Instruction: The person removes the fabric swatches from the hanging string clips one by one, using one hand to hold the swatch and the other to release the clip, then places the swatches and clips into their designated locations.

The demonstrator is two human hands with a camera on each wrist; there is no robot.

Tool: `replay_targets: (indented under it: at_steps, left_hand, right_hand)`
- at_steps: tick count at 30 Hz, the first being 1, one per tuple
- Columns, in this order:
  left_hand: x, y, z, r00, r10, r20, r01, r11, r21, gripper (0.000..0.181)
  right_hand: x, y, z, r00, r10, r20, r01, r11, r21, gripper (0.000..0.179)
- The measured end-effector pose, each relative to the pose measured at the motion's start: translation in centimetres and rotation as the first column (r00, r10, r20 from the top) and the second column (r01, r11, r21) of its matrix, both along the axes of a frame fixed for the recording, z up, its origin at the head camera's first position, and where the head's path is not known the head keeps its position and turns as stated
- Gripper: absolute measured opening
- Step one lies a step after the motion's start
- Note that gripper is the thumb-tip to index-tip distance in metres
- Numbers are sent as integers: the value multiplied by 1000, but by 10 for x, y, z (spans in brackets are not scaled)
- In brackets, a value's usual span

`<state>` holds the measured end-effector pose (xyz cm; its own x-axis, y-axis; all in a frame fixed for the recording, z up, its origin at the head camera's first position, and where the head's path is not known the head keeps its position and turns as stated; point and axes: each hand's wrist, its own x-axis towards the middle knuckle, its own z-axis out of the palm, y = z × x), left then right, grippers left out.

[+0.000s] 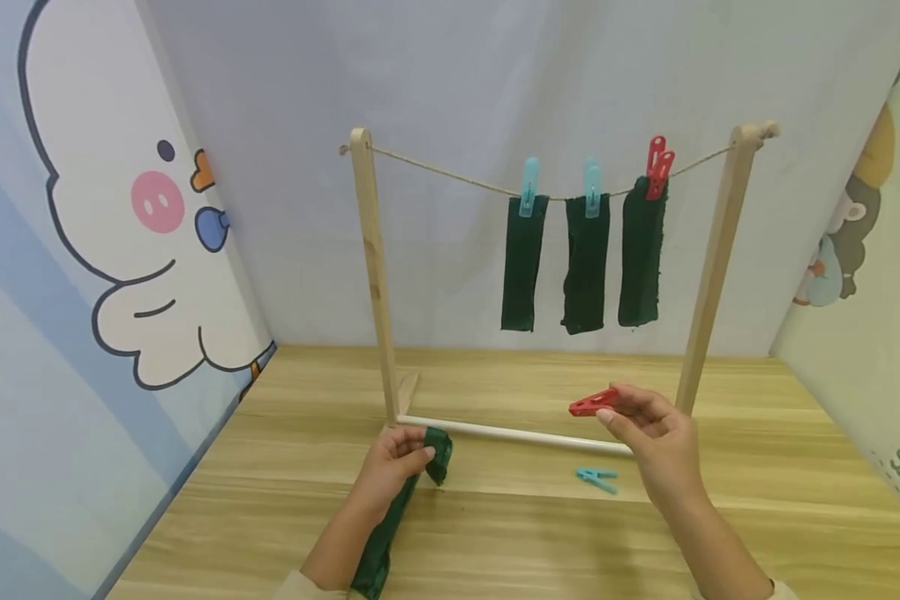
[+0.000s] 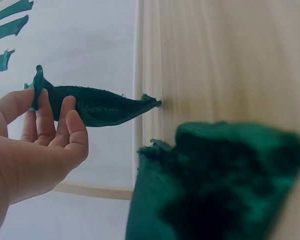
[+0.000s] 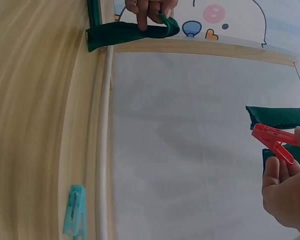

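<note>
My left hand point(image 1: 390, 471) pinches one end of a dark green cloth strip point(image 2: 100, 105) between thumb and fingers, and the rest of it hangs toward the tabletop. A second green strip point(image 2: 230, 185) fills the near corner of the left wrist view, blurred. To the right, my right hand point(image 1: 660, 442) holds a red clothespin point(image 1: 591, 404) by its handles, nose pointing left, above the table. A light blue clothespin point(image 1: 597, 478) lies on the wood below and left of that hand.
A wooden frame, with a left post point(image 1: 376, 267) and right post point(image 1: 716, 267), carries a sagging cord point(image 1: 450, 173). Three green strips point(image 1: 585, 267) hang there: two by blue clothespins point(image 1: 529, 187), the rightmost by red clothespins point(image 1: 660, 173). A white rod point(image 1: 517, 435) crosses low between the posts.
</note>
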<state>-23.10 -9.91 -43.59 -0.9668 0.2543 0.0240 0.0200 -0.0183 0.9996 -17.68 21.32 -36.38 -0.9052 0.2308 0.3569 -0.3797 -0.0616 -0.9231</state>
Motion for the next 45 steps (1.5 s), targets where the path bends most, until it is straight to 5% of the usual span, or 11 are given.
replay_targets:
  at_steps: [6,13,24,34,42,45]
  left_hand:
    - [3,-2,0,1000,-16,0,16,1000,-16,22]
    - [-9,10,0,999,-42,-19,43,998,41,25]
    - [7,-4,-8,999,-13,43,18,990,-142,32]
    - [19,-9,-7,996,-84,42,91,973,-213,28]
    - [25,-18,-4,975,-197,99,218,926,-308,25]
    - [27,-21,-3,969,-212,130,242,921,-305,27]
  right_hand:
    - [2,3,-15,998,28,50,-30,998,47,32]
    - [2,3,-23,997,37,63,-38,999,18,31]
    - [8,4,-36,991,74,109,-80,996,50,27]
    - [11,12,-51,970,91,224,-133,975,178,36]
    - [14,15,-62,954,131,271,-193,957,215,40]
    - [16,15,-64,955,90,282,-162,957,243,39]
